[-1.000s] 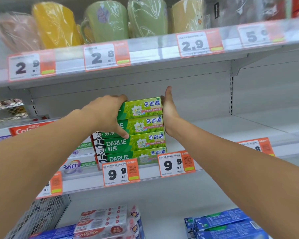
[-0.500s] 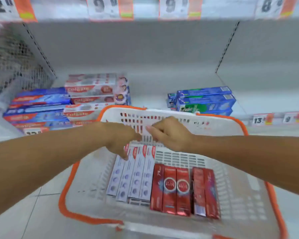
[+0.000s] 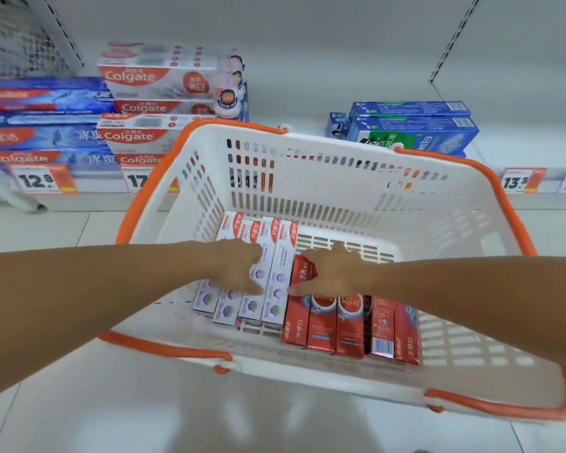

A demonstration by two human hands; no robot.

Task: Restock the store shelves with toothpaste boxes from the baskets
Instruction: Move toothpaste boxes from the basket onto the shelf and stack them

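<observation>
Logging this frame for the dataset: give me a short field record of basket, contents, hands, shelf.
basket: white with orange rim, on the floor before the bottom shelf
contents: white boxes on the left, red boxes on the right
left hand: on the white boxes, grip unclear
right hand: on the red boxes, one box end raised
shelf: Colgate boxes, blue boxes, price tags

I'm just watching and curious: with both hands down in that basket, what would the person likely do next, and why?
Probably close both hands around the white boxes and lift them. The left hand lies on them, the right hand is at their edge beside the red boxes, and neither has a grip yet.
</observation>
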